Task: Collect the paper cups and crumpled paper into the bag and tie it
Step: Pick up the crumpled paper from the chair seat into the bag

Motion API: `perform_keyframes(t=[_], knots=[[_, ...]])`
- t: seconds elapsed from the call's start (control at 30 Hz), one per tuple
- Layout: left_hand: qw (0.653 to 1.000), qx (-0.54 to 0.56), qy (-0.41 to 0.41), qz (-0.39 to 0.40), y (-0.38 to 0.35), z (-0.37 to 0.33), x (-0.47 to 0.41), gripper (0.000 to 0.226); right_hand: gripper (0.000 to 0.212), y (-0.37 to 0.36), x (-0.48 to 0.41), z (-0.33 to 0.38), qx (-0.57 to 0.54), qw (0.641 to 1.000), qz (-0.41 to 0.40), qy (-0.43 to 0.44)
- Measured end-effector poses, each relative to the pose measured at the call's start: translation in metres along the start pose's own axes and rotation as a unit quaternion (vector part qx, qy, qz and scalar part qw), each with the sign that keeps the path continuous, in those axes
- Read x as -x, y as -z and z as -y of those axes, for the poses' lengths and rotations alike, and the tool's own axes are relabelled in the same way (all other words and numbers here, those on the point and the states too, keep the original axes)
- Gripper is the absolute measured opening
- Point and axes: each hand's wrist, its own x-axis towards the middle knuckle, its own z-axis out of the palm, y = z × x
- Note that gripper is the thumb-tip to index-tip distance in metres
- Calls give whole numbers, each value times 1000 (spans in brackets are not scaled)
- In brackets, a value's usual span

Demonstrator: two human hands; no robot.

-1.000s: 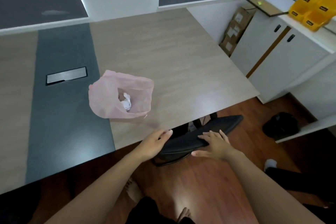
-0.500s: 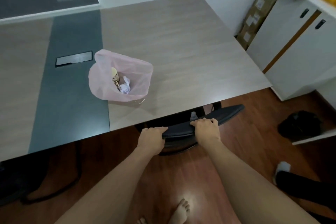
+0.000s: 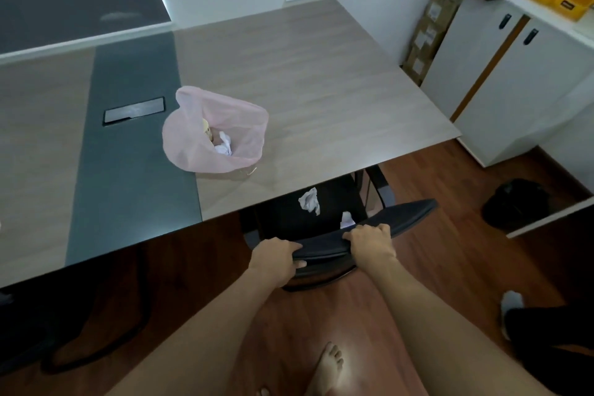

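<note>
While both hands grip the chair back point(image 3: 363, 239), left hand point(image 3: 276, 259) and right hand point(image 3: 373, 241) curl closed; crumpled paper point(image 3: 309, 200) lies on the seat.

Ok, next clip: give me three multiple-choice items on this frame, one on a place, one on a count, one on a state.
1. Where does the pink bag stand?
A. on the table
B. on the floor
C. on the white cabinet

2. How many crumpled paper pieces lie on the chair seat?
A. none
B. two
C. five

3. What state is the bag's mouth in?
A. tied shut
B. open
C. folded flat

Answers:
1 A: it sits on the table, straddling the edge of the grey strip.
2 B: one paper and another show on the dark seat of the chair that the left hand and right hand grip.
3 B: a cup and paper show inside.
</note>
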Motion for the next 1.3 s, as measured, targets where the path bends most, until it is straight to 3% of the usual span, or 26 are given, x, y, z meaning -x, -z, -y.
perform_keyframes(t=[0.33,0.83,0.97,1.07,1.13,1.2,1.3], knots=[[970,122,-115,176,-33,6,73,84,53,-45,138,-1,-37,998,6,-56],[934,180,-194,241,-64,-44,100,92,57,-72,204,-54,-69,992,37,-96],[909,231,-183,295,-61,-57,90,91,65,-66,198,-73,-41,986,131,-94],[889,289,-157,319,-52,-63,77,60,79,-41,188,-85,-59,964,250,-69],[886,327,-128,302,-43,-60,65,39,87,-23,174,-90,-77,936,339,-46],[902,329,-83,267,-35,-46,49,33,81,-4,155,-92,-117,908,402,-26],[909,363,-8,205,-13,-15,27,31,65,26,132,-92,-212,890,402,-20]])
